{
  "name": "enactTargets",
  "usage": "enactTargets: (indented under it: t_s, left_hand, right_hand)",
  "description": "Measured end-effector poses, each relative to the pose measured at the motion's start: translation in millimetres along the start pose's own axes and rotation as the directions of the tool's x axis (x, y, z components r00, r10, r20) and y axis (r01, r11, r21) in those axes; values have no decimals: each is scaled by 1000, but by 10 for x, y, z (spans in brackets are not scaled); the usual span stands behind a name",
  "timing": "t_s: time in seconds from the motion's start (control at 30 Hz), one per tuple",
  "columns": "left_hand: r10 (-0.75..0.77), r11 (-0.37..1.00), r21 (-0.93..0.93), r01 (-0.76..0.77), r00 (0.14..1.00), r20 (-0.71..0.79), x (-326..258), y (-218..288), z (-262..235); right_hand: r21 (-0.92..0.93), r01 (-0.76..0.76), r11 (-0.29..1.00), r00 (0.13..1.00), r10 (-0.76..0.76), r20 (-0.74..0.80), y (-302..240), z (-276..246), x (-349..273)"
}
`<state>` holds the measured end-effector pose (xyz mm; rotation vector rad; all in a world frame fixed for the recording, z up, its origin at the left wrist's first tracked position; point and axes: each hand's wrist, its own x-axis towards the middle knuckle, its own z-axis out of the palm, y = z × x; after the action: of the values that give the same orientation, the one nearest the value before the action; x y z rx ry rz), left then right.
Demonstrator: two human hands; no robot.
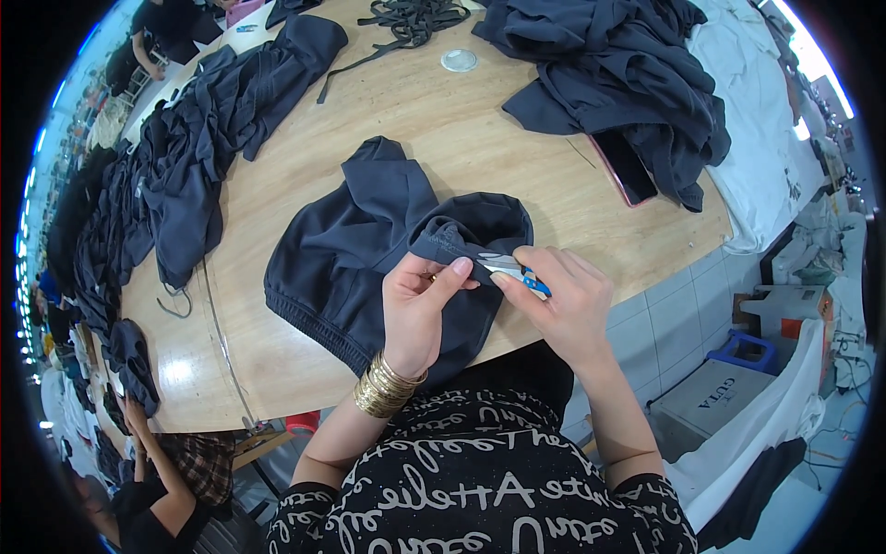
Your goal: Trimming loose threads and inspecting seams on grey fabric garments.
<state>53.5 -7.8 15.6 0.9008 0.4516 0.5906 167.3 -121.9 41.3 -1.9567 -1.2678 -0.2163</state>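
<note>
A dark navy garment (337,245) with a gathered elastic edge lies at the near side of the table. One edge of it is pinched between the thumb and fingers of my left hand (423,300), which wears a stack of gold bangles (389,386). My right hand (565,294) is closed around small thread snips (503,264) with blue handles. Their metal blades point left and meet the fabric close to my left fingertips. Whether the blades touch a thread cannot be made out.
Dark garments are heaped on the table (286,175) at the left (189,152) and far right (637,78). A phone (624,168) lies under the right heap's edge. Black cord (415,20) and a round clear disc (459,60) sit at the back. Another person's arm (159,452) reaches in at lower left.
</note>
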Motion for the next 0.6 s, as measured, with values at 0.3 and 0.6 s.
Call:
enactTargets:
  t_s: [0.3, 0.6]
  left_hand:
    - [-5, 1000, 3, 5, 1000, -12, 1, 17, 1]
    - [-21, 1000, -5, 21, 1000, 3, 8, 11, -12]
  right_hand:
    - [9, -31, 999, 998, 30, 48, -17, -31, 7]
    - [16, -9, 1000, 999, 9, 51, -3, -34, 16]
